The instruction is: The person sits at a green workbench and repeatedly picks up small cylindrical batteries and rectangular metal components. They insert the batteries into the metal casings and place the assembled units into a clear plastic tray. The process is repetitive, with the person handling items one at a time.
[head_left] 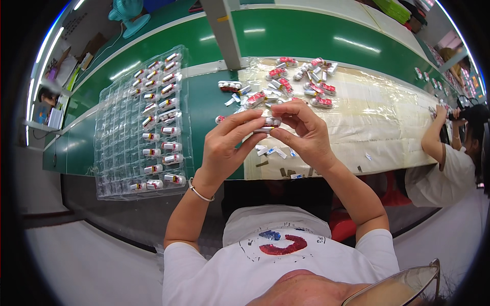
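Observation:
In front of my chest, over the table's near edge, both hands pinch a small white-and-silver rounded piece [272, 122], partly covered by my fingers. My left hand [227, 140] has its thumb and fingers closed on one side of it. On the other side, the thumb and forefinger of my right hand [305, 131] grip it. Just beyond my hands lies a loose heap of similar white pieces with red parts [278, 87]. To the left, a clear plastic tray [115, 132] with many pockets has several such pieces standing in its right-hand columns.
Clear film and cream sheeting [367, 122] cover the green table [306, 35] to the right. Small white-and-blue slips [275, 152] lie near the front edge. A metal post [223, 33] rises beyond the heap. At far right another person [444, 168] sits; a teal fan [128, 15] stands back left.

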Demonstrator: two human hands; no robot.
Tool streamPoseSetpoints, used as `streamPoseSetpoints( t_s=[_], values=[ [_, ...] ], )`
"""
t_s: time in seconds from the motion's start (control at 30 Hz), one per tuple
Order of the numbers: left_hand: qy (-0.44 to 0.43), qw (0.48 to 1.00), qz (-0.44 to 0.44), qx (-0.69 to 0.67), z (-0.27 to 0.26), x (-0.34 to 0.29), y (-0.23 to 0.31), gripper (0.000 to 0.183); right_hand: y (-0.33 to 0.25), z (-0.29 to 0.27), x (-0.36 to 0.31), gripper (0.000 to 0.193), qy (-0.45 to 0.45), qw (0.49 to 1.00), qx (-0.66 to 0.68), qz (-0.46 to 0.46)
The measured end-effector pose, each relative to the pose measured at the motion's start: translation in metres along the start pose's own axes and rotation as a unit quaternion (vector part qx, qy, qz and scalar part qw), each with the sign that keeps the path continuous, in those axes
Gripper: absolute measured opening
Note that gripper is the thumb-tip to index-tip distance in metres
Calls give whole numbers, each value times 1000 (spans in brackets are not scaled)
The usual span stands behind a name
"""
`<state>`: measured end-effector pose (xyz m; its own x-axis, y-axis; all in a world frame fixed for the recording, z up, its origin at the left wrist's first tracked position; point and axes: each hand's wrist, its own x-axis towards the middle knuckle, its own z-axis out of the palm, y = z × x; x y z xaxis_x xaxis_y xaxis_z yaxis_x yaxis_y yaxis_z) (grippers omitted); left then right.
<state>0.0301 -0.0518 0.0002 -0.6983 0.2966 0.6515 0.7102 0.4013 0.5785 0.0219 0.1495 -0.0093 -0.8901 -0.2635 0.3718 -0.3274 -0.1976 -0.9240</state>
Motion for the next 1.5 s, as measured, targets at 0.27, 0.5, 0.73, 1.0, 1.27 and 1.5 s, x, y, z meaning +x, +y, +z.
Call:
streamPoseSetpoints(
  t_s=[0.27,0.5,0.73,1.0,1.27,1.5],
  values=[
    [9,1000,20,-1,-12,-8,-19,28,11,14,9,43,0,993,37,109],
    [-96,988,-7,117,-52,-6,-21,26,14,27,28,45,-44,980,51,188],
    [38,971,-115,207,-160,-7,-108,26,12,28,43,42,-61,988,-13,140],
    [4,889,-144,434,-261,-34,-235,19,13,-59,23,37,91,978,-70,174],
    [-156,851,-194,463,-291,-47,-269,27,11,-127,10,27,181,955,-191,137],
    [-43,858,-255,444,-260,-38,-240,39,13,-142,17,24,141,873,-464,62]
  ],
)
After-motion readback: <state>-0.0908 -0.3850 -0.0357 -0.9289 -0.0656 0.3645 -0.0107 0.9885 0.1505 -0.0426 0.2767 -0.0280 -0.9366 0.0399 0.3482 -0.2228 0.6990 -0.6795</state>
